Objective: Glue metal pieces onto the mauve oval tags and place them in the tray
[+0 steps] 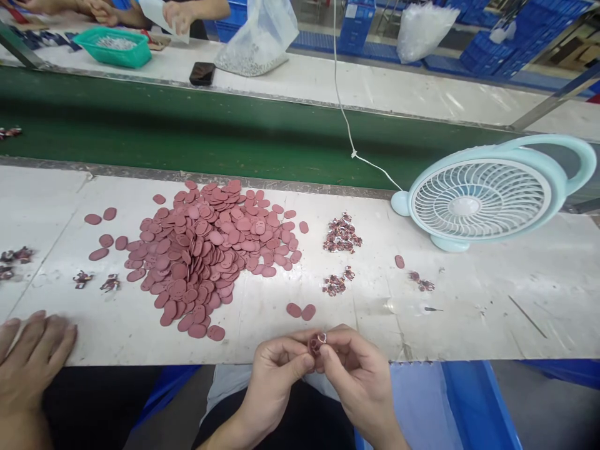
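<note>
Between the fingertips of my left hand [282, 370] and my right hand [359, 378] is a small dark-red figurine [317, 341] with white bits, held over the table's front edge. Both hands pinch it, and my fingers hide part of it. Just beyond them lie two flat reddish oval discs [300, 310]. A large heap of the same oval discs [201, 244] spreads out to the left. Past my right hand sit a small cluster of figurines [336, 284] and a bigger pile of figurines [343, 233].
A light-blue fan [478, 194] stands at the right, its white cable [344, 112] running up. A co-worker's hand [35, 350] rests at the left edge. Across the green belt [187, 122] are a green basket [115, 47], a plastic bag [257, 40] and a black phone [202, 74].
</note>
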Motion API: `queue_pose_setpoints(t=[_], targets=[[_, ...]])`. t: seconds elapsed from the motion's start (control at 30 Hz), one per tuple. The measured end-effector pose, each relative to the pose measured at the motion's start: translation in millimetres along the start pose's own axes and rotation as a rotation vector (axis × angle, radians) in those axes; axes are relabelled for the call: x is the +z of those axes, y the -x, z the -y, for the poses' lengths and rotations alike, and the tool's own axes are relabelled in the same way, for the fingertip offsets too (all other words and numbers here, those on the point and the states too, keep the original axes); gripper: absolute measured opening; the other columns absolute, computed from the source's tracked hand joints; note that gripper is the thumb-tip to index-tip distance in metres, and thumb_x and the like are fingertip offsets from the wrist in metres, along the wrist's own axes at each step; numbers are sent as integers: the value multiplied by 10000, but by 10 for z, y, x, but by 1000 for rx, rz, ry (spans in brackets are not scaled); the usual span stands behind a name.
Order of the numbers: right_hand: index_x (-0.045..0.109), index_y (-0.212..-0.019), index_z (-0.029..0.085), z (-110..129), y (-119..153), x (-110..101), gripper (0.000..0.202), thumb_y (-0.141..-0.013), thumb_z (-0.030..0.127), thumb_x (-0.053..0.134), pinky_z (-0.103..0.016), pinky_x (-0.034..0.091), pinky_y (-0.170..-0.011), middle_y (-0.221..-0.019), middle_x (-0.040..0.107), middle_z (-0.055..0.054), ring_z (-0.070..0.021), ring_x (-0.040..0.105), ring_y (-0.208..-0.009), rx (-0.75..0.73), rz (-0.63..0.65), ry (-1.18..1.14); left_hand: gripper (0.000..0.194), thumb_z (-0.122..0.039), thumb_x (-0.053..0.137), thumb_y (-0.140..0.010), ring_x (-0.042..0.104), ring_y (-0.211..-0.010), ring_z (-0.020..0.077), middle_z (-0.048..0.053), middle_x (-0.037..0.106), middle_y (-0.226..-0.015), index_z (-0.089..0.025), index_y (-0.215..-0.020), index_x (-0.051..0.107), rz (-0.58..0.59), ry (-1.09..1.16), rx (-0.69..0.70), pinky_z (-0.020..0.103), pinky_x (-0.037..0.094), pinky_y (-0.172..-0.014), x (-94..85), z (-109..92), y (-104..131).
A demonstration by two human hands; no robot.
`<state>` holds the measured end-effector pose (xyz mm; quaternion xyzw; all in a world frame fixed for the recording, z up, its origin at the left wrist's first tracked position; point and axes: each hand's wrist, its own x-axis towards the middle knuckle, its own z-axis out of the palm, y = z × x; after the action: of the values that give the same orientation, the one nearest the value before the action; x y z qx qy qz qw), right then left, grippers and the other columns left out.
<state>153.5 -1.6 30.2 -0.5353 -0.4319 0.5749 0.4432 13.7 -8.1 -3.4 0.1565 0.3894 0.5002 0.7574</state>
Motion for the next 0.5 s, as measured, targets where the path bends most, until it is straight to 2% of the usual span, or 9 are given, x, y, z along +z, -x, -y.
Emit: queue_pose_setpoints(t=[0.13,0.27,0.4,0.5], targets=[[719,-941,231,-33,12,-24,65,-911,275,682,-223,584,-632,-807,693,-7,-111,657,-656,59,-31,-82,78,-146,760,-804,712,-870,208,88,757,-1130,-185,-737,755,10,-15,20,323,561,-750,-15,16,-3],[729,-978,233,-59,27,-38,108,-897,297,699,-246,598,-632,-851,721,-26,-125,663,-658,94,-77,-131,52,-147,759,-805,713,-963,237,96,721,-1237,-191,-777,754,-20,-87,88,305,572,-743,-31,55,-30],[733,-1019,244,-86,28,-45,144,-888,296,704,-287,614,-670,-952,738,-51,-177,698,-773,81,-73,-108,52,-161,754,-811,665,-1138,303,98,698,-1283,-212,-817,766,-8,-155,127,393,568,-885,-18,66,-62],[749,-1005,268,-120,50,-139,136,-880,304,708,-299,620,-641,-967,747,-49,-207,716,-796,99,-116,-155,93,-198,754,-815,622,-1220,338,117,683,-1315,-231,-898,779,38,-233,153,468,524,-980,-26,-16,-75]])
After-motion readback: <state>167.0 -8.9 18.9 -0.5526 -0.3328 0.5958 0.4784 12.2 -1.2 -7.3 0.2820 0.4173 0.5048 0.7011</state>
